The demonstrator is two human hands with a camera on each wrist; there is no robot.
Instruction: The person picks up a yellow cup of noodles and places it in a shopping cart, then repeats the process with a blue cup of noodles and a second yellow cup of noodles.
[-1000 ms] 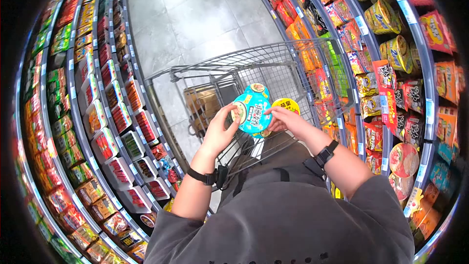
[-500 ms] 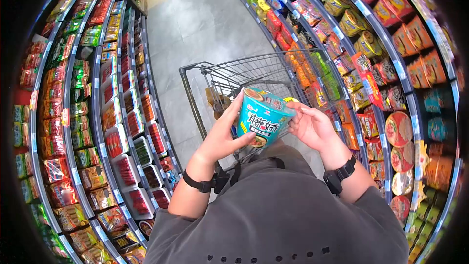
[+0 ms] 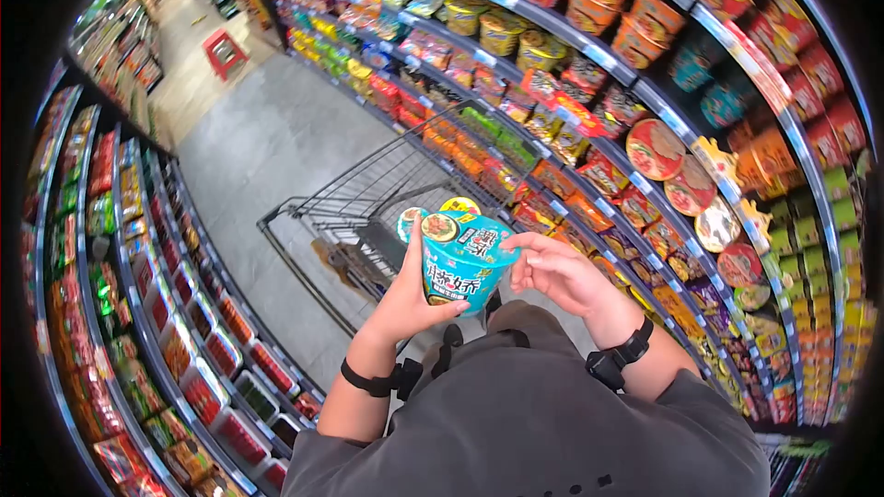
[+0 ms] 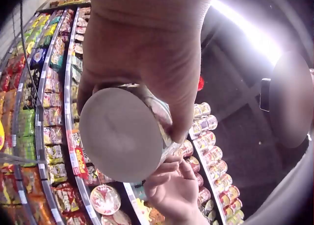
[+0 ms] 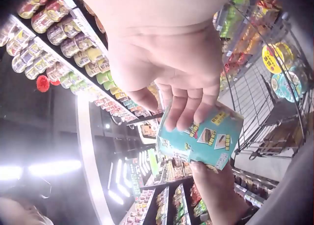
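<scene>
My left hand [image 3: 402,299] grips a teal instant noodle cup [image 3: 468,281], thumb across its front and fingers behind it. The cup tilts so that both its printed lid and front label show. Its plain white base [image 4: 120,137] fills the middle of the left wrist view. Relaxed and bent, the fingers of my right hand [image 3: 571,281] touch the cup near its rim. In the right wrist view those fingertips rest on the cup's side [image 5: 201,139], with the thumb held apart from it.
A wire shopping cart [image 3: 359,179] stands in front of me. Near its basket show a yellow-lidded cup [image 5: 277,57] and another teal cup [image 5: 288,84]. Shelves of packaged noodles [image 3: 552,129] line the right, and snack shelves [image 3: 129,313] the left. A red stool [image 3: 224,53] stands down the aisle.
My view has swung right toward the noodle shelves. The teal cup has tipped up from lid-facing to show its front label, and my left hand has shifted lower around its side.
</scene>
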